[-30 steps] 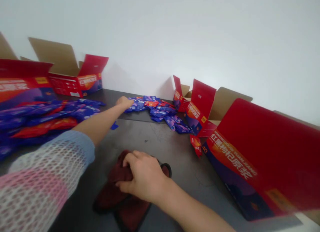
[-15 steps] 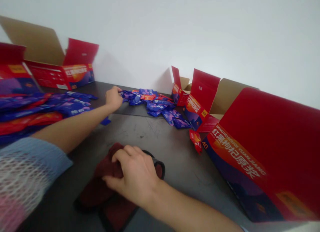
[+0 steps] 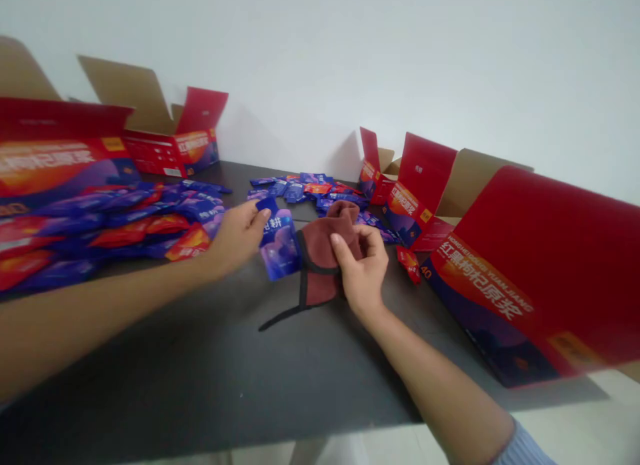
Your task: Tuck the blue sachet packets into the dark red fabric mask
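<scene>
My left hand point(image 3: 239, 235) pinches a blue sachet point(image 3: 279, 246) and holds it just above the dark table point(image 3: 210, 378). My right hand point(image 3: 361, 270) grips a dark red cloth point(image 3: 320, 258) with a black edge, lifted and pressed against the right side of the sachet. Behind them lies a small pile of blue and red sachets point(image 3: 315, 190) near the wall. A larger heap of the same sachets point(image 3: 110, 221) spreads out at the left, beside my left forearm.
Open red-and-blue cartons stand around the table: one at far left point(image 3: 55, 158), one at back left point(image 3: 175, 145), two small ones at back right point(image 3: 405, 198), and a big one on its side at right point(image 3: 530, 285). A white wall runs behind. The table's front edge is near me.
My left hand pulled back from the far pile with a blue sachet. My right hand lifted the red cloth off the table and brought it forward against the sachet.
</scene>
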`<move>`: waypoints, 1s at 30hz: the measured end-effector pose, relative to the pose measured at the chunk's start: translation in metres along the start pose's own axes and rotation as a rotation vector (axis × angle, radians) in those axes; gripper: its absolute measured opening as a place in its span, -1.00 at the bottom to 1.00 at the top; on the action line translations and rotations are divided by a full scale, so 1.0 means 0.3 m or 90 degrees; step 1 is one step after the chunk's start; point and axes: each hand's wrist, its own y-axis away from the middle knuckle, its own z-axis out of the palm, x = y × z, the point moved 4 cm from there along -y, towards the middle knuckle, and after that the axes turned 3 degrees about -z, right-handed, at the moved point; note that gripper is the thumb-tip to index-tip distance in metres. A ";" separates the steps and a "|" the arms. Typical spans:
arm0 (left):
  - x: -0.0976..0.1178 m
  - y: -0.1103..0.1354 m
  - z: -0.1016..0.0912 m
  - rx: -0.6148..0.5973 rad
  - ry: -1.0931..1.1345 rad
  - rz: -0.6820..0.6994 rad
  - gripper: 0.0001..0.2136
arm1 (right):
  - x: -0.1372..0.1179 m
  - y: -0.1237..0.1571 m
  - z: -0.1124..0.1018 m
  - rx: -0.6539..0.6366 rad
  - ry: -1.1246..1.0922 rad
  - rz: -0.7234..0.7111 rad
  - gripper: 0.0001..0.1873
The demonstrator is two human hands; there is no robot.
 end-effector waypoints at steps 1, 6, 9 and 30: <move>0.022 0.034 0.018 0.000 0.012 0.036 -0.75 | 0.012 0.010 0.013 -0.012 -0.031 0.035 -0.66; 0.067 0.156 0.128 -0.019 0.156 0.138 -0.86 | 0.047 0.078 0.086 -0.137 0.009 0.098 -0.53; 0.046 0.161 0.156 -0.014 0.163 0.135 -0.83 | 0.050 0.088 0.097 -0.190 0.128 0.111 -0.38; -0.118 0.061 0.124 0.124 -0.017 -0.099 -0.75 | 0.047 0.090 0.169 -0.461 0.072 0.092 -0.71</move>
